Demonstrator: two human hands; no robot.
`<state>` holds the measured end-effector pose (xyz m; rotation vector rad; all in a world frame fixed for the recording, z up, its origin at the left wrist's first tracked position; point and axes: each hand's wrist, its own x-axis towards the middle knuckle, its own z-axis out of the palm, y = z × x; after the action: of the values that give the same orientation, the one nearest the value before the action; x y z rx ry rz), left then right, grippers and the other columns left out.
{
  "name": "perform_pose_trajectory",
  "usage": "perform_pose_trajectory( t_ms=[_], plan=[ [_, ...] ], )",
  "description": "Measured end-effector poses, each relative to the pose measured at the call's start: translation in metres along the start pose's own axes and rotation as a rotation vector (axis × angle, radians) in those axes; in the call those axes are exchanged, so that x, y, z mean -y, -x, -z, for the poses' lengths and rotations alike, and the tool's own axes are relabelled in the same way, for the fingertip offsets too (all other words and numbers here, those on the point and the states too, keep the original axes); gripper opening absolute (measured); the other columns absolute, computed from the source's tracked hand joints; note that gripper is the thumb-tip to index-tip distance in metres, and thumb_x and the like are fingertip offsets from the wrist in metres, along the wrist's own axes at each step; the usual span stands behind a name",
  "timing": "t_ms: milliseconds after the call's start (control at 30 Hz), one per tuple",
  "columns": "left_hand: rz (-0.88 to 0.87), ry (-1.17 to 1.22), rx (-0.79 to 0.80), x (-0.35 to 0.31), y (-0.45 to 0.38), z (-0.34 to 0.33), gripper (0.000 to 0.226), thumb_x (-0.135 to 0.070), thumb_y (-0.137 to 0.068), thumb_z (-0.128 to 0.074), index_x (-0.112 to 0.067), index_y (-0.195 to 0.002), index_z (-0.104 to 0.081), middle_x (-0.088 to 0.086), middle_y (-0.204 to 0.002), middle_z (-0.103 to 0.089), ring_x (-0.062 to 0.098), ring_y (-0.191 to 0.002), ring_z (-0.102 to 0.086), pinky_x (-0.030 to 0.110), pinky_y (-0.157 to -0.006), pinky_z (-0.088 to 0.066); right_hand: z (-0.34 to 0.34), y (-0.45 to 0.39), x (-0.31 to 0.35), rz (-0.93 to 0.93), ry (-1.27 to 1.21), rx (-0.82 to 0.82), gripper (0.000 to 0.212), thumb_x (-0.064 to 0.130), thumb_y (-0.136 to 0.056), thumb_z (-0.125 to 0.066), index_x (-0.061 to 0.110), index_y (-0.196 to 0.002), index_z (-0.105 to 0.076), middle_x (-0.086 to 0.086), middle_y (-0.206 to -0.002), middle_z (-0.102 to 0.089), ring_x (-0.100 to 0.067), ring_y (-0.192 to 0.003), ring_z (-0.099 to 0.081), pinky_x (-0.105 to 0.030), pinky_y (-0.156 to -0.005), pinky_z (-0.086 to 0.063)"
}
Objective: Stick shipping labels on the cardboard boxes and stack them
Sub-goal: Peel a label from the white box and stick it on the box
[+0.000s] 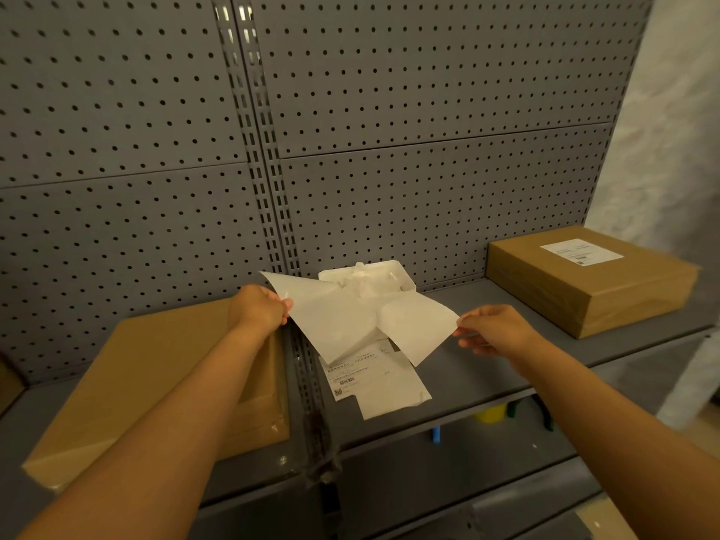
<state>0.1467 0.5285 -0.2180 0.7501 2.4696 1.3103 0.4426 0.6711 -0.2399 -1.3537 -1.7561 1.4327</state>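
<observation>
Above a grey shelf (487,368), the left hand (259,305) and right hand (493,329) each pinch white sheets (350,325), seemingly a label leaving its backing; peel slowly, then press it flat onto the bare cardboard box (156,383) at left.

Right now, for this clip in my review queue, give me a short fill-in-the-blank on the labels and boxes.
1. The left hand and right hand are pulling apart two white sheets, one held in ____ hand.
2. The cardboard box on the right already carries a ____ on its top.
3. The cardboard box under the left forearm shows ____ label on its visible top.
4. Printed labels lie on the grey ____ between the boxes.

Missing words: each; shipping label; no; shelf
</observation>
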Motion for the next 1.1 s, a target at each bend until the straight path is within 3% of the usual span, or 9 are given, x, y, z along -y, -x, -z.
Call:
perform_pose_trajectory(
  t_ms=[300,467,567,667,800,900,1000,1100],
  plan=[
    [-0.052,-0.036,0.058,-0.004,0.007,-0.009,0.017,-0.017,-0.086,-0.069,-0.006,-0.074,-0.062,0.010,-0.078,-0.069,0.027,-0.080,-0.067,0.041,-0.090,-0.052,0.015,0.004,-0.002,-0.012,-0.067,-0.013,0.013,0.015,-0.093,-0.057,0.005,-0.096,-0.064,-0.011,-0.091,-0.072,-0.018,-0.073,-0.065,-0.028,-0.066,-0.050],
    [-0.180,-0.059,0.156,-0.014,0.019,-0.020,0.015,-0.022,-0.085,-0.070,-0.008,-0.083,-0.066,0.007,-0.074,-0.069,0.021,-0.076,-0.066,0.038,-0.087,-0.053,0.007,0.015,0.012,0.117,-0.217,0.047,0.013,0.016,-0.093,-0.056,0.006,-0.096,-0.064,-0.011,-0.091,-0.073,-0.020,-0.078,-0.069,-0.031,-0.074,-0.053],
    [-0.225,-0.214,0.107,-0.022,0.025,-0.026,0.027,-0.030,-0.083,-0.072,-0.009,-0.096,-0.060,0.008,-0.092,-0.069,0.026,-0.090,-0.064,0.036,-0.081,-0.052,-0.004,0.022,0.027,0.179,-0.272,0.111,0.011,0.015,-0.093,-0.055,0.009,-0.091,-0.064,-0.012,-0.094,-0.072,-0.023,-0.083,-0.070,-0.036,-0.080,-0.054],
    [-0.265,-0.269,0.001,-0.028,0.034,-0.029,0.047,-0.033,-0.081,-0.073,-0.010,-0.115,-0.050,0.008,-0.114,-0.059,0.028,-0.102,-0.058,0.036,-0.080,-0.048,-0.017,0.028,0.040,0.235,-0.285,0.178,0.011,0.016,-0.093,-0.055,0.010,-0.091,-0.064,-0.011,-0.093,-0.073,-0.021,-0.081,-0.070,-0.032,-0.075,-0.054],
    [-0.419,-0.005,0.084,-0.049,0.063,-0.025,0.018,-0.037,-0.085,-0.067,-0.021,-0.093,-0.064,-0.008,-0.086,-0.063,0.012,-0.087,-0.061,0.021,-0.073,-0.045,-0.037,0.032,0.055,0.274,-0.298,0.198,0.012,0.016,-0.093,-0.054,0.009,-0.096,-0.063,-0.008,-0.089,-0.074,-0.017,-0.077,-0.068,-0.031,-0.074,-0.053],
    [-0.570,0.069,0.117,-0.057,0.084,-0.018,0.018,-0.040,-0.080,-0.072,-0.023,-0.084,-0.068,-0.009,-0.081,-0.066,0.004,-0.076,-0.060,0.014,-0.069,-0.047,-0.053,0.032,0.064,0.277,-0.313,0.195,0.011,0.017,-0.093,-0.054,0.010,-0.095,-0.062,-0.008,-0.088,-0.073,-0.018,-0.074,-0.067,-0.031,-0.073,-0.053],
    [-0.623,-0.121,0.039,-0.052,0.089,-0.010,0.025,-0.042,-0.071,-0.079,-0.024,-0.086,-0.068,-0.010,-0.081,-0.064,0.006,-0.075,-0.060,0.027,-0.072,-0.053,-0.068,0.035,0.071,0.274,-0.327,0.210,0.010,0.016,-0.094,-0.053,0.011,-0.090,-0.061,-0.009,-0.086,-0.072,-0.019,-0.072,-0.066,-0.027,-0.068,-0.053],
    [-0.588,-0.201,-0.020,-0.041,0.089,-0.003,0.018,-0.034,-0.072,-0.079,-0.026,-0.083,-0.067,-0.011,-0.076,-0.062,0.008,-0.072,-0.060,0.037,-0.072,-0.056,-0.081,0.038,0.076,0.271,-0.340,0.238,0.011,0.015,-0.094,-0.052,0.011,-0.087,-0.060,-0.010,-0.088,-0.071,-0.019,-0.072,-0.066,-0.025,-0.064,-0.052]
  ],
)
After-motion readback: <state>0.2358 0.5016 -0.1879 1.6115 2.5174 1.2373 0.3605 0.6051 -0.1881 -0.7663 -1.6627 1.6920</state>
